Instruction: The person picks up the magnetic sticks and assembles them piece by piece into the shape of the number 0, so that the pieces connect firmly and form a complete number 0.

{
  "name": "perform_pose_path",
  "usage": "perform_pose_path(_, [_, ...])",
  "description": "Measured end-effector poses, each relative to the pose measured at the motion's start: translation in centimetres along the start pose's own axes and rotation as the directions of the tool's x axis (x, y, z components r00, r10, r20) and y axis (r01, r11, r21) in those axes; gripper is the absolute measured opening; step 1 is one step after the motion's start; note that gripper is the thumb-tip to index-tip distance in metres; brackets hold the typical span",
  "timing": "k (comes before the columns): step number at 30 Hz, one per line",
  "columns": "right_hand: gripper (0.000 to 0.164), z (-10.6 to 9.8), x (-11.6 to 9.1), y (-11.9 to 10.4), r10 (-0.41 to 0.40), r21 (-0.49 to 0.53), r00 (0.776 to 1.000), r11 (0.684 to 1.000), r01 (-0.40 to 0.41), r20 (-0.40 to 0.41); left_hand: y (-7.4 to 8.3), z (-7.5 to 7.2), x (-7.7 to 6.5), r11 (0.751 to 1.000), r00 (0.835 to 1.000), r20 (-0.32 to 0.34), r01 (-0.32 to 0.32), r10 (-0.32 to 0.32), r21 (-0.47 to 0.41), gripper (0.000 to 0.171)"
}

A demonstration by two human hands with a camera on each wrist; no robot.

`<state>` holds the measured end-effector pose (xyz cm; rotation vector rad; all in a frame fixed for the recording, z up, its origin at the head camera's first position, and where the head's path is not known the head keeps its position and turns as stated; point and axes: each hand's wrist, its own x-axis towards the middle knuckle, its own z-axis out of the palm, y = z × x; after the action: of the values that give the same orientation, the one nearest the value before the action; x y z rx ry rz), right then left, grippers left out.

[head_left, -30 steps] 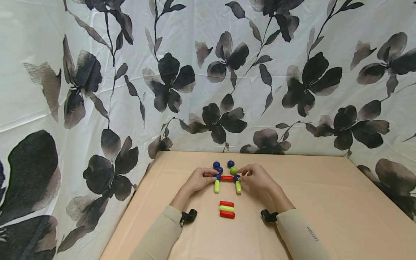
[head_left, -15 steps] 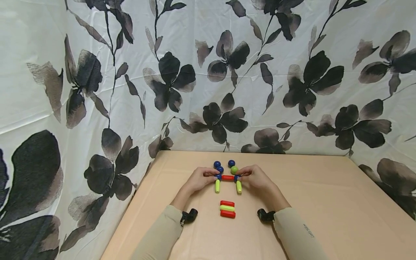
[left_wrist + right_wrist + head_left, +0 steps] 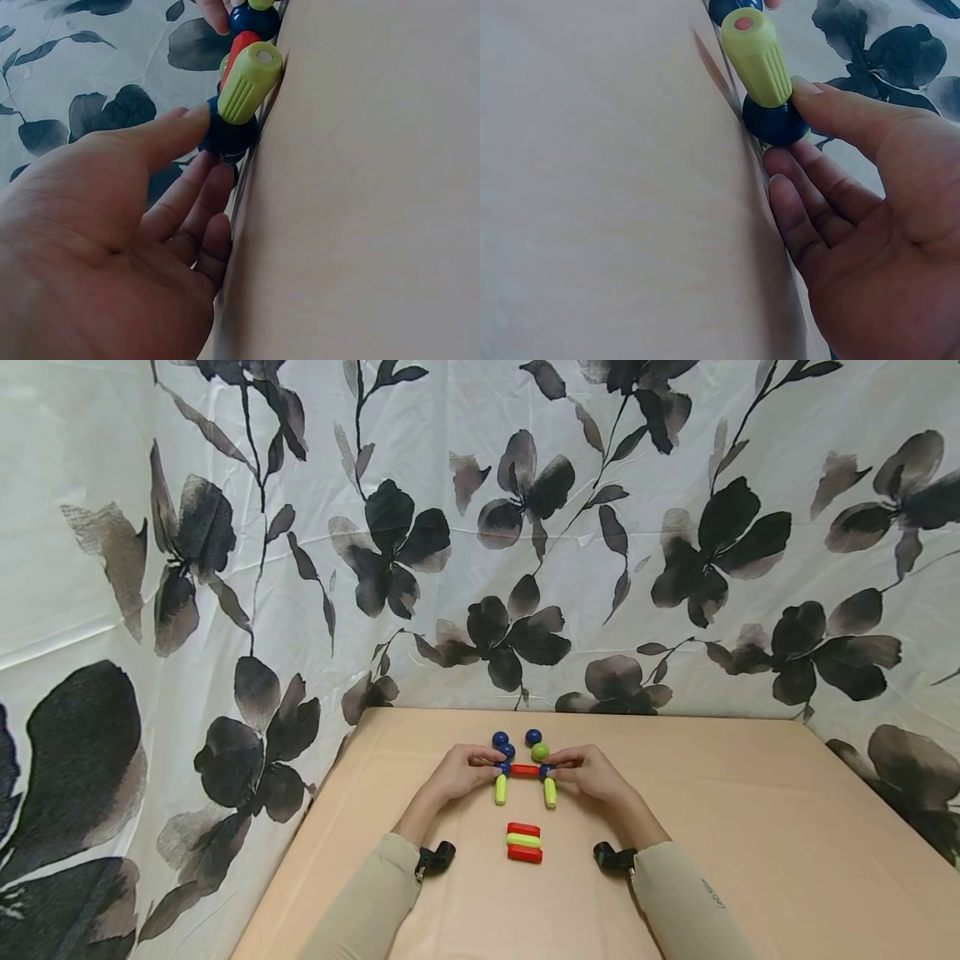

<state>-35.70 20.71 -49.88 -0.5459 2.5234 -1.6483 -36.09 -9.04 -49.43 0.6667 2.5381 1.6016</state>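
My left hand pinches a blue ball between thumb and fingers. On the opposite side, my right hand pinches another blue ball the same way. A red rod spans the two balls. From each ball a ribbed yellow-green rod sticks out toward me: the left rod has a pale metallic disc in its end, the right rod a reddish one. The fingers partly cover both balls in the head view.
Just beyond the joined pieces lie two more blue balls at left, and a blue ball with a green ball at right. Nearer me, two red rods flank a yellow-green rod on the table. Flowered cloth hangs behind.
The right forearm and wrist have shifted slightly to the left. Both hands keep their pinch on the blue balls, and the loose pieces lie as before.
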Motion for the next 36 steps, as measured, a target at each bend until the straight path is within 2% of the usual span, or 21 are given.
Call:
perform_pose_path(9, [0.026, 0.0, -0.2, 0.0, -0.003, 0.010, 1.000, 1.000, 0.003, -0.004, 0.3, 0.4, 0.8, 1.000, 0.995, -0.097, -0.001, 0.001, 0.004, 0.024])
perform_pose_path(13, [0.025, 0.0, -0.3, 0.0, 0.005, -0.016, 1.000, 1.000, -0.005, -0.008, 0.9, 1.1, 1.7, 1.000, 0.995, -0.104, -0.005, 0.006, 0.015, 0.027])
perform_pose_path(22, [0.028, 0.1, -0.2, 0.1, -0.015, 0.007, 1.000, 1.000, 0.015, -0.004, 2.2, 2.1, 3.3, 0.992, 0.995, -0.101, -0.016, 0.028, 0.122, 0.026])
perform_pose_path(31, [0.027, 0.1, -0.1, 0.0, -0.011, 0.006, 1.000, 1.000, 0.011, -0.009, 2.1, 2.8, 3.9, 0.970, 0.995, -0.095, 0.020, 0.003, 0.242, 0.023])
perform_pose_path(36, [0.027, 0.2, -0.1, 0.1, -0.019, -0.008, 1.000, 1.000, 0.019, -0.009, 2.8, 3.1, 3.7, 0.956, 0.992, -0.119, 0.067, -0.034, 0.285, 0.022])
